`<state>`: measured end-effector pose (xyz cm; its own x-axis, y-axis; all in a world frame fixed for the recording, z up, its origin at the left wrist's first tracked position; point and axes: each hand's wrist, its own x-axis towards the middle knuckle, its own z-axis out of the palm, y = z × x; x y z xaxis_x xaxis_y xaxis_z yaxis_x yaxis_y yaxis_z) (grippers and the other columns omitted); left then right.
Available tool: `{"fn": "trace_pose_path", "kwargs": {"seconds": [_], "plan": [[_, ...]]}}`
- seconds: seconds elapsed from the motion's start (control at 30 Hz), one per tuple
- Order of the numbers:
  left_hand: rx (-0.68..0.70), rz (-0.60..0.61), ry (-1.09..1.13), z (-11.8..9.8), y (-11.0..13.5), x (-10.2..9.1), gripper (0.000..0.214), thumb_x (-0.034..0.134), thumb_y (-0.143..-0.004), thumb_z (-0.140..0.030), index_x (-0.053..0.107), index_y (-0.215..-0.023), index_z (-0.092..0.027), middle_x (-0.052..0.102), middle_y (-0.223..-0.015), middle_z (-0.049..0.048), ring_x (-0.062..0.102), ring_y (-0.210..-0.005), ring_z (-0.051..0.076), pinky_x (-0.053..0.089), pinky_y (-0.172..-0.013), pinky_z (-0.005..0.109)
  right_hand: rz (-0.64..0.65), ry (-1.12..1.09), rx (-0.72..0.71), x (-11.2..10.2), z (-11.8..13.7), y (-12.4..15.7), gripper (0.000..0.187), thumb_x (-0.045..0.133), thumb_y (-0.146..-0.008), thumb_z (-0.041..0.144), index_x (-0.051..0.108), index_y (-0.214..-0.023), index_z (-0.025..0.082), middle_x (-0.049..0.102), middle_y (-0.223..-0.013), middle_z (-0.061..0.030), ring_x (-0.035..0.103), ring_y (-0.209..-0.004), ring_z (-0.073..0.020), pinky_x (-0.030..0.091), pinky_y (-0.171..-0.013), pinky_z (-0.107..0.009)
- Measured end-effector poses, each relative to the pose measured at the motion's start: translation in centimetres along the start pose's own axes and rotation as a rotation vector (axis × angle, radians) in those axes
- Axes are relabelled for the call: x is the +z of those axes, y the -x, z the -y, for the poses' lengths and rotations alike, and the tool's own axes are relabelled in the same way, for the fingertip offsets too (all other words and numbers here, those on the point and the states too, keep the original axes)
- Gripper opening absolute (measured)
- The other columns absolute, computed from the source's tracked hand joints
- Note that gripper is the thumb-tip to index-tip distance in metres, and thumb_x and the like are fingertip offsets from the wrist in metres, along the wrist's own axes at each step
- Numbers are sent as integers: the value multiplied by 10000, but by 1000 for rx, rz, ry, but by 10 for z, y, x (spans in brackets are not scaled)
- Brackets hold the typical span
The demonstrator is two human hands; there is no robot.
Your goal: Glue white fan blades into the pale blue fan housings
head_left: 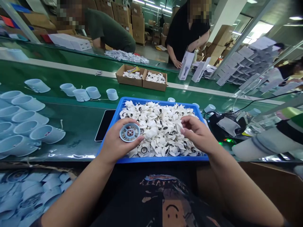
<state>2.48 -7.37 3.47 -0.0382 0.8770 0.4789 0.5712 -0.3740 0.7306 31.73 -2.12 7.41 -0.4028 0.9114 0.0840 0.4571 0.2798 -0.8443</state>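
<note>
My left hand (pixel 115 142) is closed round a light blue round fan housing (pixel 130 132), whose spoked face with a reddish centre is turned up toward me. Over the right part of a blue tray (pixel 118 160), my right hand (pixel 197 134) pinches a small white fan blade (pixel 179 127) between thumb and fingers. The tray holds a heap of white fan blades (pixel 163 135), some with dark round hubs showing. Both wrists reach in over its near edge.
Light blue housings (pixel 48 134) stand in rows at left, and more fill a container (pixel 35 192) below. Behind the tray are two cardboard boxes (pixel 155 85). A dark flat tablet-like thing (pixel 104 126) lies left. Cables and a large pale cylinder (pixel 258 145) crowd the right. Two people work across the line.
</note>
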Motion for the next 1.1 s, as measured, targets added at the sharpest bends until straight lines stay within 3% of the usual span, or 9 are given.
{"fn": "trace_pose_path", "kwargs": {"seconds": [0.07,0.13,0.23,0.33,0.43,0.6,0.83,1.1], "plan": [[-55,-8,15,-7,1,1,463,807,-754,-383,582,-1129,-230,647,-1105,56,659,-946,239,548,-830,369,2,-304,29,6,2,12,442,552,-855,578,464,-1119,235,531,-990,-42,576,-865,-186,537,-848,-375],[-62,84,47,-17,3,3,537,749,-777,-332,513,-1250,-239,605,-1202,81,650,-1000,257,554,-850,390,23,-558,84,17,2,21,501,601,-836,628,439,-1117,246,538,-966,-23,598,-823,-160,560,-844,-368],[-29,260,37,-34,7,7,594,647,-815,-274,433,-1369,-265,546,-1330,100,610,-1142,288,536,-939,436,81,-836,163,33,0,27,561,759,-771,595,475,-1096,237,560,-904,-4,611,-794,-136,573,-832,-336],[23,325,-26,-47,6,10,599,711,-827,-360,461,-1365,-275,577,-1328,87,593,-1195,296,514,-995,452,133,-1007,207,38,-2,28,560,845,-742,523,516,-1078,218,596,-878,-4,627,-812,-128,569,-831,-297],[114,337,-98,-52,4,13,633,784,-800,-449,509,-1342,-272,615,-1305,73,595,-1203,291,494,-1032,454,152,-1093,203,37,-3,29,517,868,-770,469,562,-1098,212,624,-879,-4,633,-799,-114,567,-821,-262],[234,366,-185,-59,0,19,577,764,-838,-380,518,-1346,-257,646,-1287,65,580,-1219,282,459,-1062,466,160,-1133,149,31,-1,28,400,899,-783,320,643,-1067,203,643,-931,7,615,-764,-76,540,-753,-161],[256,360,-219,-74,-4,23,605,755,-844,-456,492,-1361,-283,650,-1287,41,603,-1194,263,463,-1054,434,223,-1256,171,26,-12,23,387,850,-821,390,614,-1061,199,654,-937,0,653,-804,-103,582,-831,-243],[297,366,-255,-74,-12,32,590,734,-864,-448,489,-1369,-265,656,-1281,62,611,-1187,274,472,-1059,431,221,-1322,153,20,-22,25,373,839,-843,375,620,-1098,212,664,-959,-4,661,-812,-107,583,-839,-243]]}}
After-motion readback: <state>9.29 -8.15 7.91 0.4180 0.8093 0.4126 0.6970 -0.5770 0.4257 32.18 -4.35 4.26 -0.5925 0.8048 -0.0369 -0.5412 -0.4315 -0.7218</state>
